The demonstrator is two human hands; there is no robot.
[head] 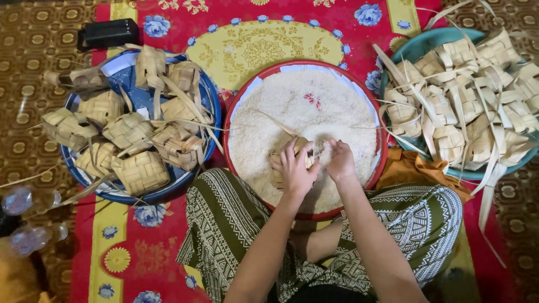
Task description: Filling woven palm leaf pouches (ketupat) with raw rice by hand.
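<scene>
A red round tray heaped with white rice lies in front of my crossed legs. Over the rice, my left hand grips a woven palm-leaf pouch, whose loose strips trail up to the left. My right hand is pinched at the pouch's opening, with rice grains at the fingertips. Most of the pouch is hidden by my hands.
A blue tray at the left holds several woven pouches. A teal basin at the right is piled with paler pouches with long loose strips. A black box lies at the far left. Clear bottles lie near my left side.
</scene>
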